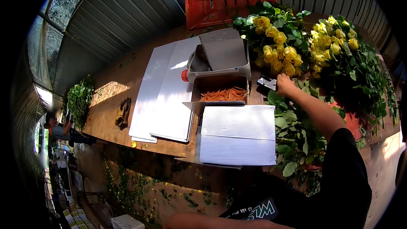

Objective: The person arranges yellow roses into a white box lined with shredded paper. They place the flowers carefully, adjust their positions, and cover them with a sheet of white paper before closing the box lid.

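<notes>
Head cam here: the right hand (285, 85) is reaching over the table (106, 112) with its fingers curled around the near end of a small metal-and-black stapler-like tool (266, 83); the exact finger placement is too small to make out. That tool is just right of an open cardboard box (218, 106) full of thin orange strips (224, 94), and right below a bunch of yellow roses (280, 38). Can't tell what the left hand's fingers are doing, since it's out of view; there's just a bare forearm (220, 224) along the bottom edge. A second bunch of yellow roses (324, 42) lies further right, stems and leaves trailing toward the wearer, and there's a heap of loose greenery (292, 131) under the right forearm. Behind the box sits a cut-open white jug (224, 70) with a red cap (185, 75), and in front of it there's a stack of white corrugated sheets (237, 135). Big flat white sheets (163, 87) lie to the left, then a pair of brownish gloves (123, 113). Red plastic bag (229, 6) at the back by the metal wall (114, 21), and another person (61, 131) way off left beside some cut greens (80, 97).
</notes>
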`<state>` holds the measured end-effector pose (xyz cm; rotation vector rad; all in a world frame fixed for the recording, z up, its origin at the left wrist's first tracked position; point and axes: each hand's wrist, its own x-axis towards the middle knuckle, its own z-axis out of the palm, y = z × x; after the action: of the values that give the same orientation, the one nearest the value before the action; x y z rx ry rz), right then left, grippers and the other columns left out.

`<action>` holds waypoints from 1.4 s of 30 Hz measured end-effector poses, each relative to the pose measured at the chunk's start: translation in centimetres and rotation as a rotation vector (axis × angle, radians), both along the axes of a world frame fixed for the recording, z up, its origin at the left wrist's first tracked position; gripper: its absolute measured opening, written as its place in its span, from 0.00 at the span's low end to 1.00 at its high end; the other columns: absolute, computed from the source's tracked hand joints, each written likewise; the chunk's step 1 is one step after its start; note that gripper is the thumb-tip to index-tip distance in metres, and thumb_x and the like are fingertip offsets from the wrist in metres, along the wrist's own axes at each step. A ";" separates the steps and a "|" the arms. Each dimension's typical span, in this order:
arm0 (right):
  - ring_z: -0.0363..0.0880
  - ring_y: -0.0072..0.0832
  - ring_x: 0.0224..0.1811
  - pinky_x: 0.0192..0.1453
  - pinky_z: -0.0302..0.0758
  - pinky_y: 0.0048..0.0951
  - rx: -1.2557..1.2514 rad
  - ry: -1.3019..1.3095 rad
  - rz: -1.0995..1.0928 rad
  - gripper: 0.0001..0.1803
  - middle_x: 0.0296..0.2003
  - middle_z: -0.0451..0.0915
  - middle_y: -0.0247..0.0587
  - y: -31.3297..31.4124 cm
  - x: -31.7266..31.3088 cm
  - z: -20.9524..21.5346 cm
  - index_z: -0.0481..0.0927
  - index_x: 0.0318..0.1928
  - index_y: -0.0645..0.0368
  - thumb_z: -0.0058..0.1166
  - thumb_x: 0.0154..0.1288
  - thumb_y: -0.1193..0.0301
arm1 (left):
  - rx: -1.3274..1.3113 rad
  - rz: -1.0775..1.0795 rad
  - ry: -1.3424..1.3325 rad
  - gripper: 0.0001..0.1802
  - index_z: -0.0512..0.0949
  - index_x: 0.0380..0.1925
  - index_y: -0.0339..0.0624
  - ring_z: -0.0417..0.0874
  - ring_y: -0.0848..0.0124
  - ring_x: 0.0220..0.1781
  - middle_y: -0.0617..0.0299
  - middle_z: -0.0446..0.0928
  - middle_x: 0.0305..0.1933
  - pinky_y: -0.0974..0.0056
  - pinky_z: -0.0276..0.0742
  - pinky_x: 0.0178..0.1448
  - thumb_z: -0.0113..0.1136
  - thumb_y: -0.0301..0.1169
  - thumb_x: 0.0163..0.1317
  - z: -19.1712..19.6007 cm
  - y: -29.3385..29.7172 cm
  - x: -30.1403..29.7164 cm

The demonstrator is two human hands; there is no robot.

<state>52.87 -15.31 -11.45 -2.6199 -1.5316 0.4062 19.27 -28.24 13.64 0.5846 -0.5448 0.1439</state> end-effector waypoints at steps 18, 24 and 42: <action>0.80 0.31 0.28 0.27 0.74 0.29 0.005 -0.275 0.646 0.05 0.23 0.80 0.38 9.8 -13.4 5.0 0.82 0.22 0.53 0.57 0.43 0.67 | -0.077 -0.025 0.008 0.08 0.73 0.32 0.36 0.73 0.67 0.35 0.56 0.70 0.36 0.70 0.69 0.37 0.46 0.17 0.55 -1.0 2.5 1.9; 0.79 0.39 0.25 0.29 0.74 0.34 0.335 -0.203 0.536 0.11 0.20 0.78 0.46 9.3 -11.3 7.5 0.79 0.19 0.58 0.53 0.50 0.64 | -0.117 0.095 -0.085 0.06 0.74 0.32 0.38 0.73 0.68 0.35 0.57 0.69 0.36 0.71 0.69 0.38 0.48 0.20 0.56 -1.3 1.3 0.8; 0.78 0.37 0.31 0.36 0.74 0.32 0.519 0.309 0.080 0.14 0.28 0.80 0.42 2.9 -12.2 15.4 0.82 0.34 0.51 0.49 0.57 0.58 | 1.565 0.853 0.200 0.14 0.72 0.37 0.41 0.72 0.63 0.42 0.59 0.71 0.38 0.62 0.67 0.45 0.58 0.24 0.47 -4.6 5.5 -3.1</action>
<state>40.69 -12.39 3.94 -2.0051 -1.4093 0.3419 16.12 -22.70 9.09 2.3229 -0.0700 0.4595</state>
